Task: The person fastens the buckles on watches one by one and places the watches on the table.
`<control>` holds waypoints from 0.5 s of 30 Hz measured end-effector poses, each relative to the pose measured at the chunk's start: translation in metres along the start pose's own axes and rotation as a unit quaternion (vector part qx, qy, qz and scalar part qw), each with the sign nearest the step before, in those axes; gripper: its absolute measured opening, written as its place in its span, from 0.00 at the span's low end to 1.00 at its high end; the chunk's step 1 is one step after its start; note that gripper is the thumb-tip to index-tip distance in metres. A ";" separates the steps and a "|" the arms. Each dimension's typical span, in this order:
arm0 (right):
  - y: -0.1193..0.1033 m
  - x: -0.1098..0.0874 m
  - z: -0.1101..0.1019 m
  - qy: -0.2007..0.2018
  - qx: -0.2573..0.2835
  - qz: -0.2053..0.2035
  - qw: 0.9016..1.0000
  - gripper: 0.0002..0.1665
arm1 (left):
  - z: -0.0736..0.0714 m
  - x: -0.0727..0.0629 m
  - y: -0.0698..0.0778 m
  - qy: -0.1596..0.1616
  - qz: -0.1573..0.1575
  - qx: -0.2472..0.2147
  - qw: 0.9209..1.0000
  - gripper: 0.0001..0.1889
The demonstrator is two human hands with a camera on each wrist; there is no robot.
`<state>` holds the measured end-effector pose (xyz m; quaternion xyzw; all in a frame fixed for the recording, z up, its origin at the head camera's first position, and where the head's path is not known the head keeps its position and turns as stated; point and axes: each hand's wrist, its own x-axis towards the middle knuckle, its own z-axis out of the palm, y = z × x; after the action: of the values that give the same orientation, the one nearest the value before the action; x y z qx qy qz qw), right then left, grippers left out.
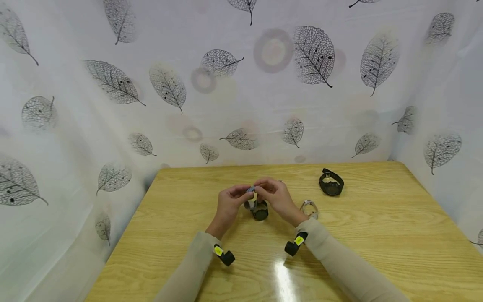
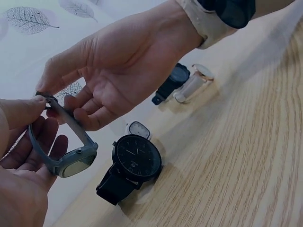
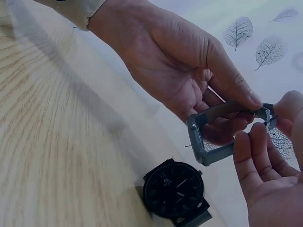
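Between both hands hangs a grey-blue wristwatch [image 2: 75, 161] with a squarish case, its strap looped closed near the buckle [image 3: 268, 118]. My left hand [image 1: 229, 201] pinches the strap at the buckle between thumb and fingers. From the other side my right hand [image 1: 275, 195] grips the strap with its thumb and fingertips. The case dangles below the fingers, face outward in the left wrist view. Just beneath, a round black-dialled watch [image 3: 174, 190] rests on the table; in the head view the held watch partly overlaps it.
On the wooden table [image 1: 377, 235], a pale-strapped watch [image 1: 310, 209] lies by the right wrist. A black watch [image 1: 331, 184] sits farther back to the right. Behind the black-dialled watch is a small white watch [image 2: 138, 129]. A leaf-print curtain [image 1: 241, 105] hangs behind.
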<state>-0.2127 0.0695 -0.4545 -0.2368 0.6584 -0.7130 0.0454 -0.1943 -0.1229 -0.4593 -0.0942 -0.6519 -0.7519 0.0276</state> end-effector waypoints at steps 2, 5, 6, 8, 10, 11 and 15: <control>0.001 0.000 0.001 -0.002 0.001 0.001 1.000 0.15 | 0.000 0.000 0.000 -0.003 0.000 0.000 1.000 0.13; 0.002 0.000 0.001 -0.004 0.000 0.003 1.000 0.14 | 0.000 0.000 0.000 -0.006 0.002 -0.001 1.000 0.13; 0.002 0.000 0.001 -0.003 0.001 0.003 1.000 0.14 | 0.000 0.000 0.000 -0.006 0.002 0.001 1.000 0.13; 0.000 0.000 0.001 -0.003 0.000 0.005 1.000 0.14 | 0.000 0.001 0.001 -0.008 0.005 0.002 1.000 0.13; -0.002 0.000 0.000 -0.002 -0.001 0.007 1.000 0.14 | 0.000 0.001 0.002 -0.010 0.009 0.004 1.000 0.13; -0.002 0.000 0.000 -0.002 -0.002 0.009 1.000 0.15 | 0.000 0.001 0.002 -0.010 0.010 0.006 1.000 0.13; -0.002 0.000 0.000 0.001 -0.014 0.018 1.000 0.15 | -0.001 0.000 0.001 -0.009 0.010 0.006 1.000 0.13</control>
<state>-0.2117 0.0700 -0.4526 -0.2245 0.6727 -0.7029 0.0545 -0.1947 -0.1238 -0.4583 -0.1075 -0.6554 -0.7470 0.0292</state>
